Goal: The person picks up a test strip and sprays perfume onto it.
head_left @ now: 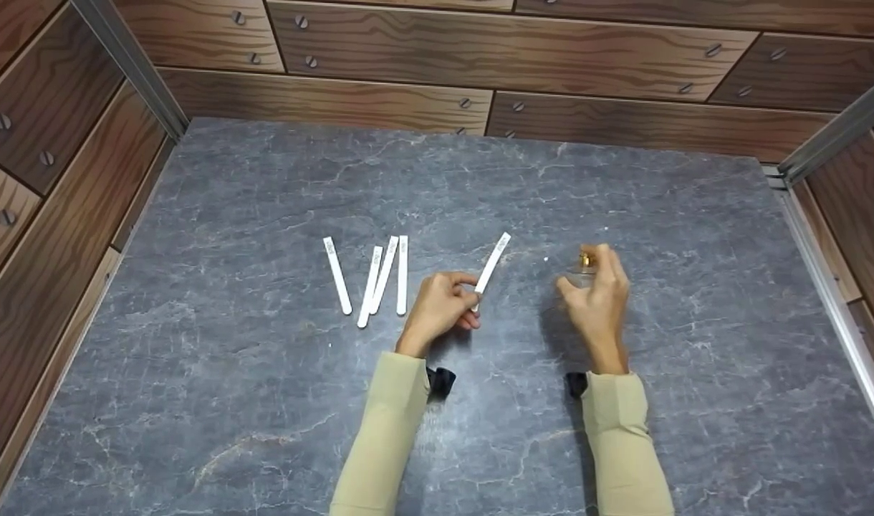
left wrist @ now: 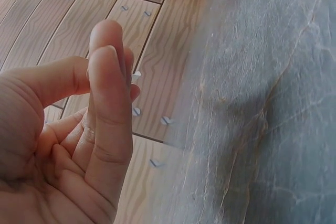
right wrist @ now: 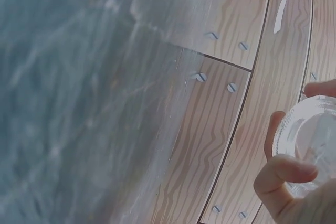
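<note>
My left hand point(head_left: 440, 304) pinches the rounded lower end of a white paper tester strip point(head_left: 493, 265) between thumb and fingers. The strip slants up and to the right, with small dark print at its far end. In the left wrist view, the fingers hide most of it. My right hand point(head_left: 600, 308) grips a small clear glass perfume bottle point(head_left: 587, 261) with gold colour showing at its top. Its round, ridged glass base point(right wrist: 296, 124) faces the camera in the right wrist view, fingers and thumb curled about it. A gap separates bottle and strip.
Several more printed strips lie left of my hands: one apart point(head_left: 337, 276), two overlapping ones point(head_left: 367, 294) and an upright one point(head_left: 402, 276). The grey marbled table point(head_left: 265, 401) is bounded by wood-patterned walls point(head_left: 380, 43) at the back and sides.
</note>
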Available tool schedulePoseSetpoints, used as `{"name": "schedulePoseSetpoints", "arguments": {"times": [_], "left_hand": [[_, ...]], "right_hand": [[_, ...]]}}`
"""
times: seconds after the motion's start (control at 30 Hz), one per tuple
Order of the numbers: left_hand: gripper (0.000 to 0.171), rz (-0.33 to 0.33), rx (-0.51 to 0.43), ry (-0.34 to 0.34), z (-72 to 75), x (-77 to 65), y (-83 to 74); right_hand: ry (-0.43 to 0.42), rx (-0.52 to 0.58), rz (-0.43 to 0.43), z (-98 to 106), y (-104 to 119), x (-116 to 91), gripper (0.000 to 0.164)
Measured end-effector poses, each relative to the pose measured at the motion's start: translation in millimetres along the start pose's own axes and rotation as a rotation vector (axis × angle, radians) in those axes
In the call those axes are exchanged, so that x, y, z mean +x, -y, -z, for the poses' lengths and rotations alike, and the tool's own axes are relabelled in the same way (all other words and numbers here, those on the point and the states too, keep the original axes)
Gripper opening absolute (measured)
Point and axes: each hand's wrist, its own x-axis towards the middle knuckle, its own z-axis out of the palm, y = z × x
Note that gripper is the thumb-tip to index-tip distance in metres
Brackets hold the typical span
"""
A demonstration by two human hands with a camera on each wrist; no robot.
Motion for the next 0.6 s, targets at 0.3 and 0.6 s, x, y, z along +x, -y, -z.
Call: {"name": "schedulePoseSetpoints", "arguments": {"times": [0.3,0.6], "left_hand": [[0.033,-0.006,0.002,0.002,-0.1,0.1,0.5],[0.033,-0.005,-0.003,0.002,0.2,0.9,0.5]], "right_hand": [[-0.007,-0.006,-0.006,0.5,1.7,0.4,0.042],[-0.023,0.011,-0.016,3.1,7.3,2.3,0.045]]}}
